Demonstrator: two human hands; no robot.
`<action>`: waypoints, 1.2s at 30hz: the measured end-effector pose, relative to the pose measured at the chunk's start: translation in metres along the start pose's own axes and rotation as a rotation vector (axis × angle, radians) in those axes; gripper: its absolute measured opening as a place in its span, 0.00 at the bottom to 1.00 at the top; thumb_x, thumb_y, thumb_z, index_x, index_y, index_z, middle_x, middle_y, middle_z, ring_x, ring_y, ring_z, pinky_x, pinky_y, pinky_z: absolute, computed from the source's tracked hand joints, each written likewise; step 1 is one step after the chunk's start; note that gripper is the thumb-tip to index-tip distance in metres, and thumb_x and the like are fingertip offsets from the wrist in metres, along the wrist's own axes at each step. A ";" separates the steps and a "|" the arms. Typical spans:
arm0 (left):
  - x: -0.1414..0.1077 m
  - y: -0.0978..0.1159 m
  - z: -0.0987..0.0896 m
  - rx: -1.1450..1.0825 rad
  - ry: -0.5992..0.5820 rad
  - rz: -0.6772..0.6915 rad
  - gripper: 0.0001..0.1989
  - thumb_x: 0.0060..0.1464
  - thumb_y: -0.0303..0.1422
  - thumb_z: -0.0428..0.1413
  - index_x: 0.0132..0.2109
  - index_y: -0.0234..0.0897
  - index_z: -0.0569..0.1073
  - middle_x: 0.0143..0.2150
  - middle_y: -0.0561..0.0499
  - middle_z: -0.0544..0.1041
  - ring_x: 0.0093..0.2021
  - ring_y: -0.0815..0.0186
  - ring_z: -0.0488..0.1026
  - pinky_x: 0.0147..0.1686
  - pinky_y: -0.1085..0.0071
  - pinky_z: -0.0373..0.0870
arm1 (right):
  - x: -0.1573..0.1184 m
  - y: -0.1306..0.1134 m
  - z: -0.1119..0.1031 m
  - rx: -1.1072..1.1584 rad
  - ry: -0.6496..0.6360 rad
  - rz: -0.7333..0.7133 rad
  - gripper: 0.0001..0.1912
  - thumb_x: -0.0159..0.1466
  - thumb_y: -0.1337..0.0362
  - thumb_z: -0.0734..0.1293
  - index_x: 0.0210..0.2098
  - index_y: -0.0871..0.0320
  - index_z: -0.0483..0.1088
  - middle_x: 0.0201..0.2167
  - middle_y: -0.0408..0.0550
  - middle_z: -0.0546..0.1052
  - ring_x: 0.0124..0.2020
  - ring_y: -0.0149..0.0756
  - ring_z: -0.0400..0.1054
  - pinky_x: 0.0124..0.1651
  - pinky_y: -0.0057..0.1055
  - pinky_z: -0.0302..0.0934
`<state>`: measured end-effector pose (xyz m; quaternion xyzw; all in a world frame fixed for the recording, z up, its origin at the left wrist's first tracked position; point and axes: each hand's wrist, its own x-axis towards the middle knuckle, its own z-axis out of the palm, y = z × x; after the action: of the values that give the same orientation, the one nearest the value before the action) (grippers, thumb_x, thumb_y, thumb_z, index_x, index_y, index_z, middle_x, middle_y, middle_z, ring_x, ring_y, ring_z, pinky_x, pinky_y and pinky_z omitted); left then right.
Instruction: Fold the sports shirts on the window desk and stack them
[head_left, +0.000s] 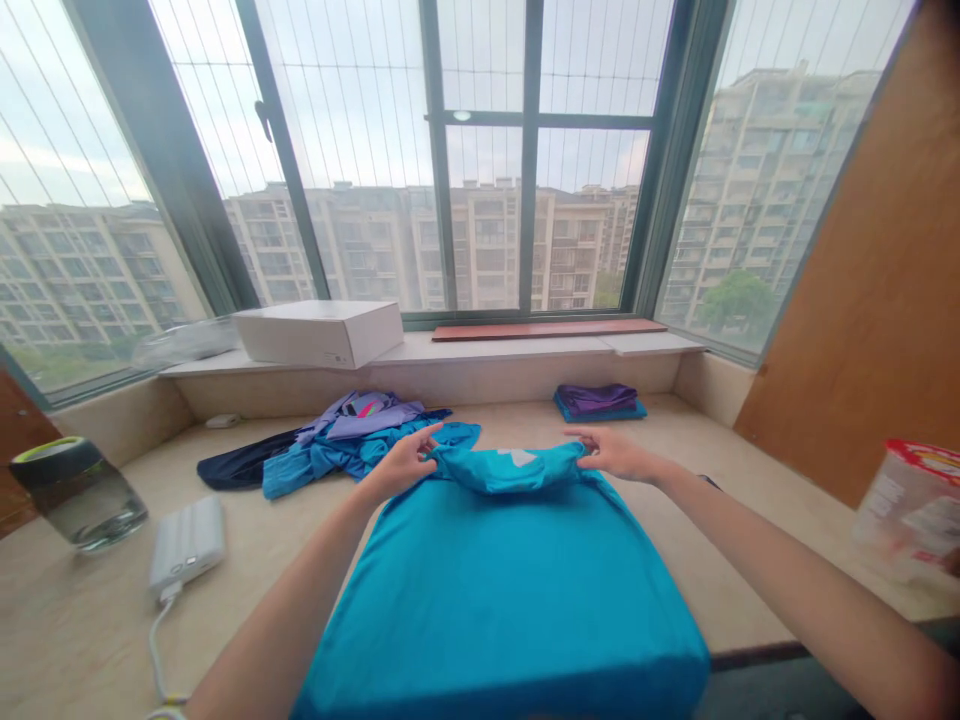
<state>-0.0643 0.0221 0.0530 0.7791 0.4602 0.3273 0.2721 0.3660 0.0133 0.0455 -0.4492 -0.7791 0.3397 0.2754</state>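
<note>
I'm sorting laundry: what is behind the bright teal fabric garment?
Behind the teal garment, crumpled blue and lilac clothes lie left, folded purple and blue cloth right; whatever its raised far edge covers is hidden.

No text, brand or number can be read. The white rectangular box (319, 335) bears small dark marks low on its front — too tiny to make out. Pale lettering on the clear plastic container with a red-rimmed lid (909, 515) is blurred — its words cannot be told.
</note>
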 end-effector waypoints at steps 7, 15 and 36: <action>-0.038 0.003 0.014 0.394 -0.265 -0.008 0.36 0.50 0.39 0.64 0.66 0.40 0.68 0.51 0.45 0.80 0.51 0.50 0.76 0.50 0.63 0.70 | -0.030 -0.005 0.021 -0.240 -0.232 0.158 0.44 0.53 0.50 0.76 0.66 0.56 0.65 0.61 0.57 0.72 0.56 0.56 0.69 0.58 0.46 0.64; -0.056 0.019 0.003 0.639 -0.272 0.144 0.08 0.58 0.29 0.54 0.41 0.39 0.79 0.44 0.46 0.80 0.45 0.55 0.78 0.45 0.67 0.70 | -0.048 -0.021 0.030 -0.346 -0.104 -0.023 0.12 0.63 0.61 0.66 0.41 0.57 0.78 0.42 0.52 0.79 0.43 0.45 0.72 0.48 0.38 0.65; 0.013 -0.006 0.015 0.878 -0.107 -0.129 0.12 0.55 0.31 0.59 0.47 0.39 0.79 0.49 0.40 0.81 0.54 0.48 0.76 0.50 0.60 0.71 | 0.022 0.026 0.018 -0.688 -0.017 0.188 0.17 0.60 0.62 0.72 0.49 0.55 0.79 0.51 0.54 0.81 0.52 0.52 0.74 0.53 0.37 0.66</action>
<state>-0.0515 0.0347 0.0428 0.8063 0.5885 0.0425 -0.0415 0.3560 0.0369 0.0171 -0.5826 -0.8053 0.0850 0.0689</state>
